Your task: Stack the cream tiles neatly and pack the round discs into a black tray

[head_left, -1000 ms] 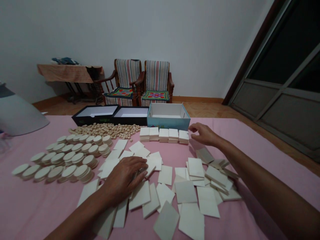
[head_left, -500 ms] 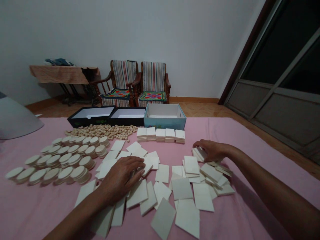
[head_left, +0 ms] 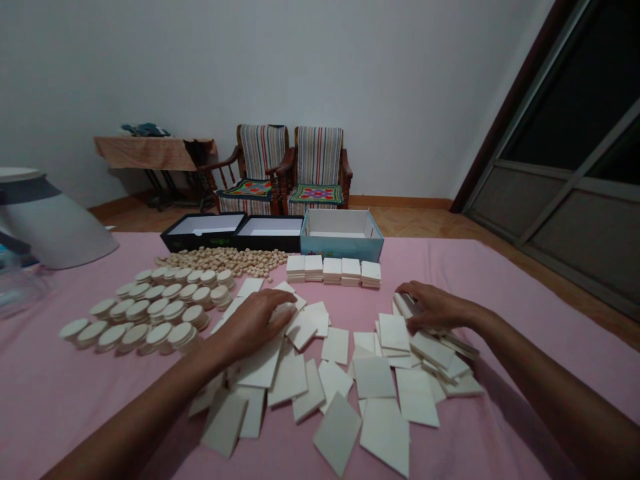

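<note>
Gathering of loose square tiles (head_left: 375, 378) appears to be the step in hand. These tiles are spread in an untidy, overlapping layer over the near part of the pink cloth (head_left: 433, 263), between and below the two hands. By the right hand (head_left: 436, 307), a few tilted tiles (head_left: 407, 305) at the far edge of the right-hand heap are spanned, fingers on the far side and thumb on the near side; whether they are firmly pinched cannot be told. The left hand (head_left: 257, 321) is laid over the left part of the spread with fingers curved and thumb set a little below them; whether anything is clasped by that grip is hidden.

Five short stacks (head_left: 332, 268) of square tiles are lined up just in front of the blue box (head_left: 343, 248). Room is left on the cloth to the right of the last one.

For the next move, it is judged, the tiles under the right hand need to be squared edge to edge and pressed between thumb and fingers before being lifted, since a loose bundle could slip and fan out. Neighbouring tiles should be left undisturbed.
</note>
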Action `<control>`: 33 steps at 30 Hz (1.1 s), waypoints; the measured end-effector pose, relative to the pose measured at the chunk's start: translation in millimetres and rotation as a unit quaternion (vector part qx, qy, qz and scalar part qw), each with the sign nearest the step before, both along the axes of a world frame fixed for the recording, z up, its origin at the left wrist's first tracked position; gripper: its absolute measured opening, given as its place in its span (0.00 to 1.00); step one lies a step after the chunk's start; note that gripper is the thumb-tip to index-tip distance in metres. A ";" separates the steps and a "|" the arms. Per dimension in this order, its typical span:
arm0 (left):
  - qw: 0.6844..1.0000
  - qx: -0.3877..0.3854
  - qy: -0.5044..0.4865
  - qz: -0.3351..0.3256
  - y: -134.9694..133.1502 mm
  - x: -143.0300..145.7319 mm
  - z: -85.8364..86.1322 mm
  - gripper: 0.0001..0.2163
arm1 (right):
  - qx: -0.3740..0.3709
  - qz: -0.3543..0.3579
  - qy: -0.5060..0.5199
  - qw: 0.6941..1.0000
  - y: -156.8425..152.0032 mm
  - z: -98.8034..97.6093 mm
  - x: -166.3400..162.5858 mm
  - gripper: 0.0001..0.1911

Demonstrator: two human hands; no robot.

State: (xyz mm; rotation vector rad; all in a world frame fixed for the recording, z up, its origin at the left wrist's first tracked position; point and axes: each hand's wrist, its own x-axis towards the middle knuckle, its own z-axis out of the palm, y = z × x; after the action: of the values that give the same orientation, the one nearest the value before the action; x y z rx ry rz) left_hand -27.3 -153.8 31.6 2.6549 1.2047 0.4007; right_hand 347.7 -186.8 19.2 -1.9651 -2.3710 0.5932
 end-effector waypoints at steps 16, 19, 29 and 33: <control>0.996 -0.050 0.076 0.015 49.5 15.9 -30.6 0.16 | 0.022 0.007 0.010 1.000 -1.2 -18.0 0.5 0.32; 0.997 -0.058 0.059 -0.006 44.4 20.2 -30.9 0.15 | 0.028 0.002 0.023 0.999 -0.2 -19.7 2.2 0.34; 0.991 -0.091 0.019 -0.101 22.2 30.8 -25.2 0.15 | 0.159 -0.008 0.100 0.982 -0.9 3.0 -18.9 0.30; 0.979 -0.136 -0.015 -0.152 16.1 33.2 -27.0 0.15 | 0.190 0.037 0.119 0.974 5.1 15.9 -65.1 0.29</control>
State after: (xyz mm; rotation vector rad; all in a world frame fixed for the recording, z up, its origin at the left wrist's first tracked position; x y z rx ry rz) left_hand 5.9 -137.7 4.6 2.5243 0.7625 0.2071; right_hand 282.6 -181.7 35.2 -1.5600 -2.2160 0.3212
